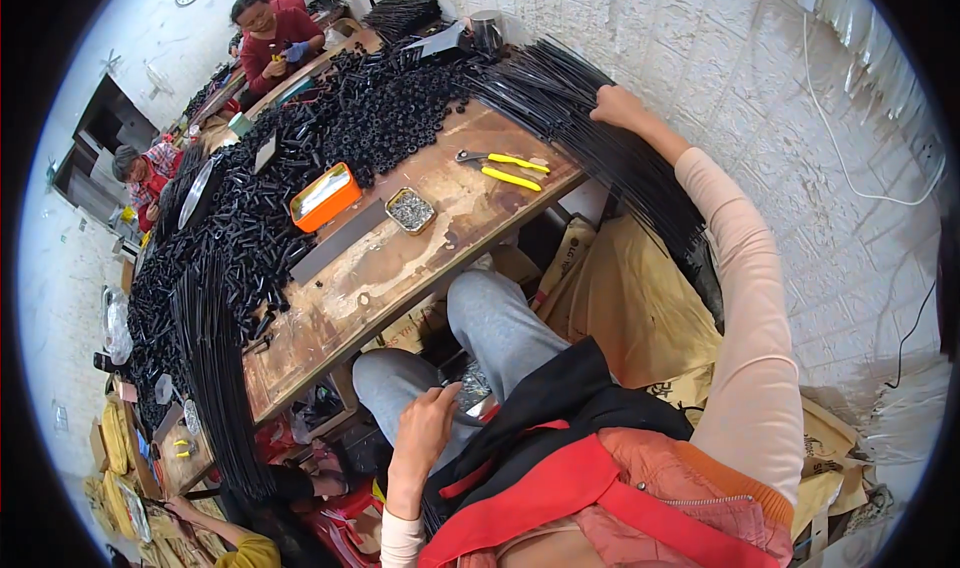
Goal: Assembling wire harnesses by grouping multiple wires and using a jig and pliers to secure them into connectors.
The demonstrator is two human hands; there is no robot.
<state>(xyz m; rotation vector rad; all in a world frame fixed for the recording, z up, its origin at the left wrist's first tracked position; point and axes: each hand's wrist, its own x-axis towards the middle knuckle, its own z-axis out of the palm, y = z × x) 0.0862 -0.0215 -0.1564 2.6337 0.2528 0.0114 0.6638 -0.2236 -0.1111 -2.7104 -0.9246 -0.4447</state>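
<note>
My right hand [618, 106] reaches far to the right, its fingers curled against the edge of a bundle of long thin black rods [570, 98]. The rods lie across the table's right end and droop over its side; how many are in my grip is hidden. My left hand [428, 423] is held over my lap with its fingers curled in. Whether anything small is inside it does not show. Between the bundle and a metal tin of small silvery pieces [410, 211] lie yellow-handled pliers [505, 165], jaws pointing left.
Heaps of short black tubes and rings [390, 108] cover the table's far side. An orange box [325, 198] stands by the tin. A second black rod bundle [215, 368] hangs over the left edge. Other people work beyond the table. A rough white wall [700, 58] borders the right.
</note>
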